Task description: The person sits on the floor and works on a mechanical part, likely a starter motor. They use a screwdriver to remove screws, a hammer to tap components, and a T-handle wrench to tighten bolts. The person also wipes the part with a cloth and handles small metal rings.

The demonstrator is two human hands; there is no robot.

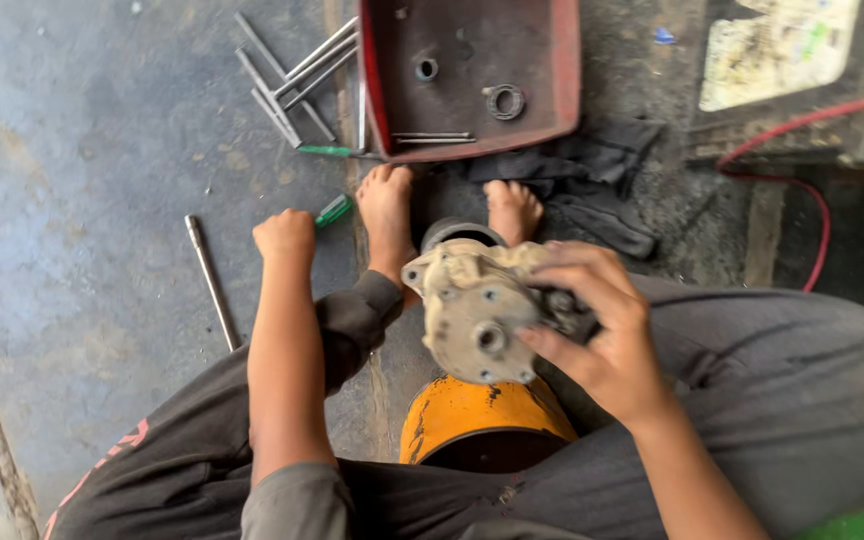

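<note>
- Red tray (562,70): on the floor beyond the feet, holding a metal ring (503,101).
- Engine casing (477,310): beige, above the orange can (482,415), gripped by the right hand (602,335).
- Left hand (285,235): fisted round a green-handled screwdriver (334,210).

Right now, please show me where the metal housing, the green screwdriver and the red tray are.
metal housing (477,310): head view, on its flat beige face.
green screwdriver (333,210): head view, on the green handle beside the left hand (285,235).
red tray (568,70): head view, on its right rim.
</note>
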